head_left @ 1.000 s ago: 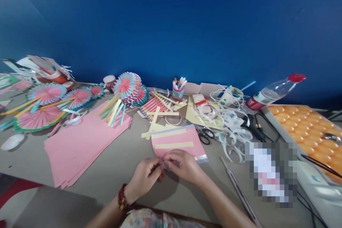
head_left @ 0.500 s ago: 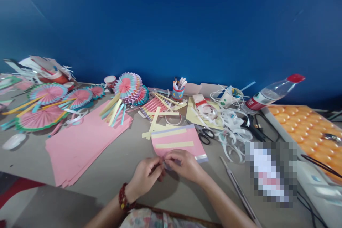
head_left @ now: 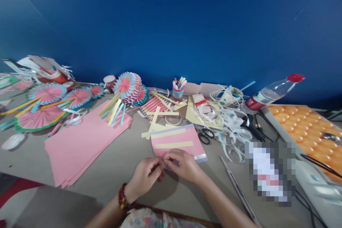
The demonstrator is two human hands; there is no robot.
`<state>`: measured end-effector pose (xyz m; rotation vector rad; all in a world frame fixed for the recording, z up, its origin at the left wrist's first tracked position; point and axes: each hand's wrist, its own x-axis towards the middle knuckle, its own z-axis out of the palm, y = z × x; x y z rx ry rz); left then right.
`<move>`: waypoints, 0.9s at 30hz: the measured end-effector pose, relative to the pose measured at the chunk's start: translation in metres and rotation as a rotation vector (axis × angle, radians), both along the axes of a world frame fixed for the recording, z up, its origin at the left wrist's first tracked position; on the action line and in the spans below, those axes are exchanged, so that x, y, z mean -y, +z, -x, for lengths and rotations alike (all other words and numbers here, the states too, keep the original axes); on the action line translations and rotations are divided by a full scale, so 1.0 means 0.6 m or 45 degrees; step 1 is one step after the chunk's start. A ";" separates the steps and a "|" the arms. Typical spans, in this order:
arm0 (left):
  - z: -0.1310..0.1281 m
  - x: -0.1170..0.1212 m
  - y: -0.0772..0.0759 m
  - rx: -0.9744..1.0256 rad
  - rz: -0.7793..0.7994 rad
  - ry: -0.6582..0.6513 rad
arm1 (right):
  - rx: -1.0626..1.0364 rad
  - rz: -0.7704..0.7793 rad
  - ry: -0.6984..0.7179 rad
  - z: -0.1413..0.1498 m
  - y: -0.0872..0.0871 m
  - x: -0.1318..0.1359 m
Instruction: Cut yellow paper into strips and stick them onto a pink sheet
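Observation:
My left hand, with a red beaded bracelet on its wrist, is pinched closed at the near left corner of a pink sheet of paper. Fingertip to fingertip with it, my right hand is also closed on that corner, which bends up slightly between them. What exactly lies under the fingertips is hidden. Lilac bands edge the sheet, and a shiny white tape strip shows at its near right end. Two cream paper strips lie across it.
Pink sheets and folded paper fans lie left. Scissors, curled white strips and a craft knife are right. Behind stand a pen cup and a tilted bottle. An orange padded surface borders the right.
Both hands stay pinched at the same paper corner, with hardly any movement. The whole view has shifted very slightly.

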<state>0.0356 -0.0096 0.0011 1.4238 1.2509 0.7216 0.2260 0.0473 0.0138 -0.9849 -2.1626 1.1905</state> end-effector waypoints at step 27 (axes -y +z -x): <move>0.000 0.000 0.001 -0.019 0.006 0.006 | 0.021 0.102 -0.020 -0.004 0.002 -0.002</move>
